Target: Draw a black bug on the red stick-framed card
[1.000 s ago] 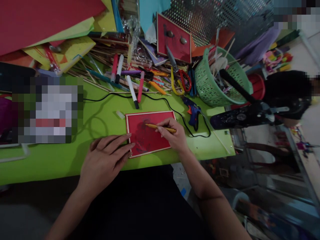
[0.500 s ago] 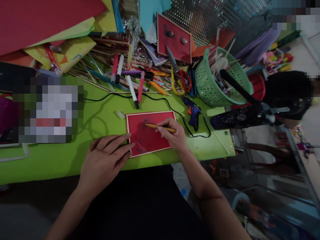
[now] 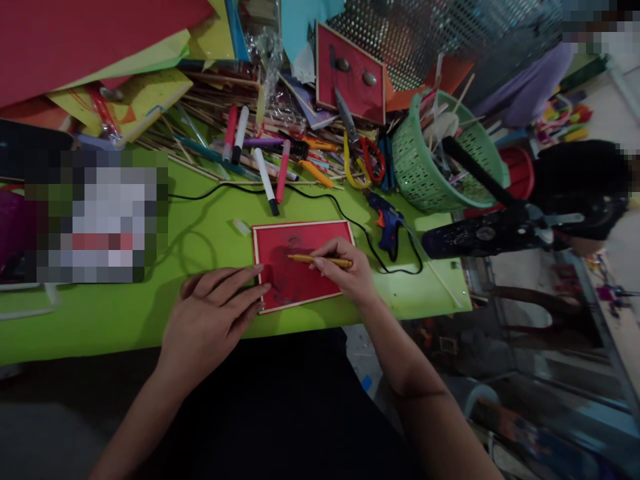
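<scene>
A red panel with a pale frame (image 3: 305,287) lies flat on the green table, with faint dark lines drawn on it. Between the thumb and fingers of my right hand (image 3: 345,267) is a yellow-brown pen (image 3: 305,258), its tip over the middle of the panel. My left hand (image 3: 210,310) rests with fingers stretched out, fingertips on the panel's left edge. Just past the panel's upper left corner lies a small whitish stick (image 3: 241,227). Several markers (image 3: 265,180) are scattered beyond the panel.
Right of the panel lies a blue glue gun (image 3: 387,223) with its black cord. Behind it are scissors (image 3: 357,160) and a green basket (image 3: 425,160) of tools. Another red framed panel (image 3: 345,97) leans at the back, near thin wooden sticks (image 3: 210,100). Coloured paper (image 3: 100,40) fills the upper left.
The pen tip has shifted slightly down and left on the red panel, and more dark curved line shows above it. My left hand stays in place.
</scene>
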Tool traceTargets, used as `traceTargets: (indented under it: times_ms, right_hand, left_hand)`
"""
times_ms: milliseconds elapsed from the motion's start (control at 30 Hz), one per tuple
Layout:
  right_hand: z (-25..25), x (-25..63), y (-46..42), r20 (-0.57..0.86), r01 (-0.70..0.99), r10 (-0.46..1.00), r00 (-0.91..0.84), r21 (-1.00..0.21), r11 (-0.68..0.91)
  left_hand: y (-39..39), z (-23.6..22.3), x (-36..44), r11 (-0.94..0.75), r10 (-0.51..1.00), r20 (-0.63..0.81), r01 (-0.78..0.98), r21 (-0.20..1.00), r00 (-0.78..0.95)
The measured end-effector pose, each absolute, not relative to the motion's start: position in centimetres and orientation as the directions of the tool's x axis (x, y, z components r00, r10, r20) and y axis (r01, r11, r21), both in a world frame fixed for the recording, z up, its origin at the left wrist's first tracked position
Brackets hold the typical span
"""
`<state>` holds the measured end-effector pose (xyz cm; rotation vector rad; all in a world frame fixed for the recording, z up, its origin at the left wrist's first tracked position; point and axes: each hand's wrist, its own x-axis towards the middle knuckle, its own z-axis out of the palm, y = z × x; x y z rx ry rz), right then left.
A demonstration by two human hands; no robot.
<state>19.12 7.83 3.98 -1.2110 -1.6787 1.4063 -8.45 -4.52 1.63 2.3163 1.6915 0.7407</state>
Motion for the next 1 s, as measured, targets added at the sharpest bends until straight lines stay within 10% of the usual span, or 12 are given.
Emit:
traceTargets:
  times_ms: [1000]
  right_hand:
    - [3.99, 19.36, 7.86, -0.09, 0.241, 0.911, -0.403, -0.971, 0.011]
  left_hand:
    - [-4.63, 1.38, -8.45, -0.326, 0.933, 0.29, 0.845, 0.425, 0.214]
